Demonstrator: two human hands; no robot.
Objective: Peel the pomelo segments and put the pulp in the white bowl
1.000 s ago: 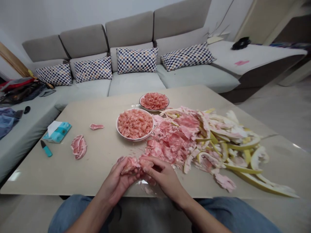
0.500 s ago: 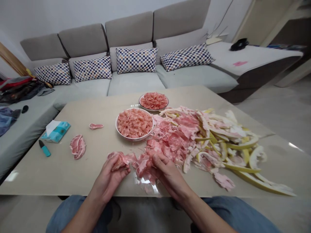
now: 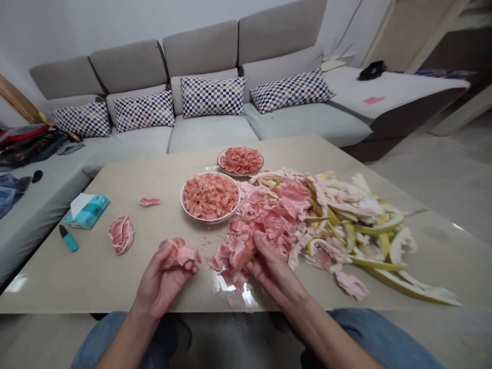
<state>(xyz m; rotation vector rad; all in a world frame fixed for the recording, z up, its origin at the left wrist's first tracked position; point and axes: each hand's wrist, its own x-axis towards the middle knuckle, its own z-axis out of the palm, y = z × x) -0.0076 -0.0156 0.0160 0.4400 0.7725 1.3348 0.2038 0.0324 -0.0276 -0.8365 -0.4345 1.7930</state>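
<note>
My left hand (image 3: 163, 279) is closed on a pink pomelo segment (image 3: 180, 252) near the table's front edge. My right hand (image 3: 269, 266) grips a strip of pink membrane peel (image 3: 234, 256) at the near end of the big pile of pink and yellow peels (image 3: 307, 215). The two hands are apart, a short gap between them. Behind them stands a white bowl of peeled pomelo flesh (image 3: 210, 196), and a second bowl of flesh (image 3: 240, 160) stands farther back.
On the beige table (image 3: 115, 266) lie a pomelo segment (image 3: 122, 233), a smaller piece (image 3: 150, 201), a teal-handled knife (image 3: 68, 238) and a tissue pack (image 3: 86, 209) at the left. A grey sofa (image 3: 207, 130) with checked cushions runs behind.
My hands, together on one piece a second ago, have pulled apart. The left hand moved left with the segment; the right hand moved toward the peel pile with the torn-off peel.
</note>
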